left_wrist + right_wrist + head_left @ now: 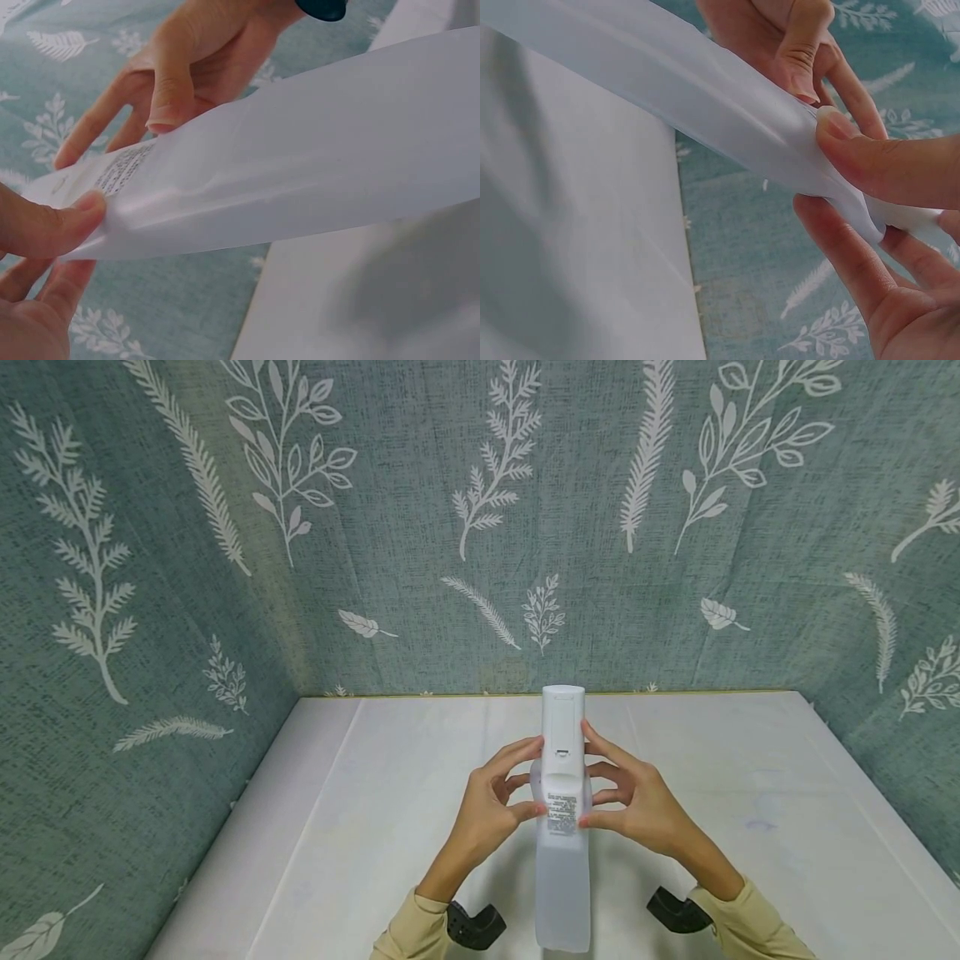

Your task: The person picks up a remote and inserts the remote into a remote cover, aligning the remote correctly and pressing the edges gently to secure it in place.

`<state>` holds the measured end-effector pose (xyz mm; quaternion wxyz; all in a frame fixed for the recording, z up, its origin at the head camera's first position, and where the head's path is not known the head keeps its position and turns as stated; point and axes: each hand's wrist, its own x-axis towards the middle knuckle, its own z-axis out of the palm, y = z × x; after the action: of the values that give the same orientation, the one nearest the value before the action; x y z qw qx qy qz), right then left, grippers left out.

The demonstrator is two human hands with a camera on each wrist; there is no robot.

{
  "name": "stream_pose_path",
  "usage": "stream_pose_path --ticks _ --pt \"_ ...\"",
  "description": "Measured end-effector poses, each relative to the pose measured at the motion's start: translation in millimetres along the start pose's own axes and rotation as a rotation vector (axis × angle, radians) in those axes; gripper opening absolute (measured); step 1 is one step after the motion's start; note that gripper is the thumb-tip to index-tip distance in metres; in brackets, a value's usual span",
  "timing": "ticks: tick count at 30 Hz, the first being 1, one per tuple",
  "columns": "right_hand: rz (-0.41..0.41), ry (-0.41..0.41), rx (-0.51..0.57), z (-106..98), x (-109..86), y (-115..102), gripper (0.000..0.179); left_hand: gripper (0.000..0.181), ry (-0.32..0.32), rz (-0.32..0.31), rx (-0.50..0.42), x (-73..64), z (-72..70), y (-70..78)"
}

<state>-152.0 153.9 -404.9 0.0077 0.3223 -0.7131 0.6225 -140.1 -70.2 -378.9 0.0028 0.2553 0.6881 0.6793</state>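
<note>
A white remote control (pixel 562 722) is held upright over the table with its back, battery cover and printed label facing the head camera. Its lower part sits inside a translucent plastic sleeve (pixel 563 893), which hangs down past it; the upper part sticks out of the sleeve's mouth. My left hand (pixel 491 806) pinches the left edge near the sleeve's mouth, thumb by the label (pixel 124 169). From the other side, my right hand (pixel 645 797) grips the right edge at the same height, its thumb and fingers on the sleeve and remote. The remote's front is hidden.
A white table (pixel 375 827) lies beneath the hands. Green leaf-patterned cloth (pixel 405 527) walls it at the back and both sides. Black straps (pixel 476 927) sit at both wrists, below light yellow sleeves (pixel 412 931).
</note>
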Motion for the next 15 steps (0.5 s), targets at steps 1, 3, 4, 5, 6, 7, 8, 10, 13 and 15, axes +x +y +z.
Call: stream_pose_path --ticks 1,3,4,5,6,7,8,10,13,15 --pt "-0.001 0.001 0.0 -0.1 -0.1 0.1 0.103 0.07 0.0 -0.001 0.0 0.0 0.1 0.0" --pt "-0.003 0.002 -0.003 -0.3 -0.2 0.3 0.102 0.07 0.0 -0.002 0.0 0.1 0.2 -0.1" --pt "-0.004 0.002 -0.003 -0.4 -0.2 0.4 0.102 0.07 0.0 -0.002 0.0 0.3 0.3 -0.5" --pt "-0.004 0.002 -0.003 -0.5 -0.2 0.6 0.102 0.07 0.0 -0.001 0.0 0.4 0.4 -0.5" --pt "-0.005 0.003 -0.004 -0.5 -0.2 0.7 0.102 0.07 0.0 -0.002 0.0 0.4 0.4 -0.3" --pt "-0.005 0.003 -0.005 -0.6 -0.2 0.8 0.102 0.07 0.001 -0.003 0.0 0.5 0.5 -0.1" --pt "-0.005 0.003 -0.006 -0.7 -0.2 0.9 0.102 0.07 0.001 -0.004 0.0 0.6 0.6 0.1" --pt "-0.005 0.004 -0.009 -0.8 -0.4 1.1 0.102 0.069 0.002 -0.005 0.002 0.7 0.9 0.6" --pt "0.0 0.006 -0.007 -1.0 -0.6 1.4 0.102 0.069 0.002 -0.007 0.003 0.9 1.2 0.8" --pt "0.002 0.006 -0.006 -1.1 -0.7 1.6 0.102 0.069 0.002 -0.009 0.001 1.0 1.4 0.7"
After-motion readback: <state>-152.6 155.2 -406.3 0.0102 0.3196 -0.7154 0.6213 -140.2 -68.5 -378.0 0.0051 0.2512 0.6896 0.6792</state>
